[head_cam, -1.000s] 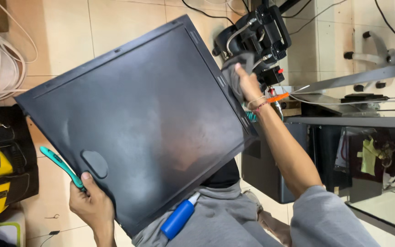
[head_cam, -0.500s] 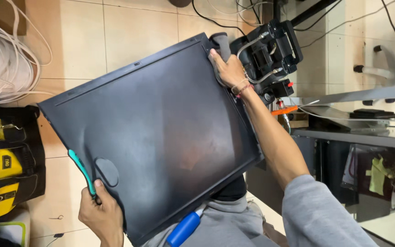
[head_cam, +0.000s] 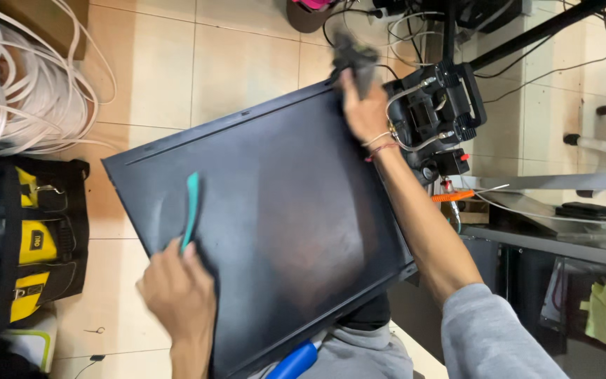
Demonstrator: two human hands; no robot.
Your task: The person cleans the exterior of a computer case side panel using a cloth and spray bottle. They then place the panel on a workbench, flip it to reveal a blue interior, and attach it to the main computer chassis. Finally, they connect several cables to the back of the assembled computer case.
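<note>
now the big flat black panel [head_cam: 275,231] sits tilted; the right hand [head_cam: 362,112] grips its top corner, the left hand [head_cam: 177,295] holds a teal stick [head_cam: 191,209].

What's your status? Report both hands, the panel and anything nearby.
Left hand grips teal pry tool flat against black panel. Right hand grasps panel's top corner, tilted over lap. Tool bag and white cable coil on floor to the left.
</note>
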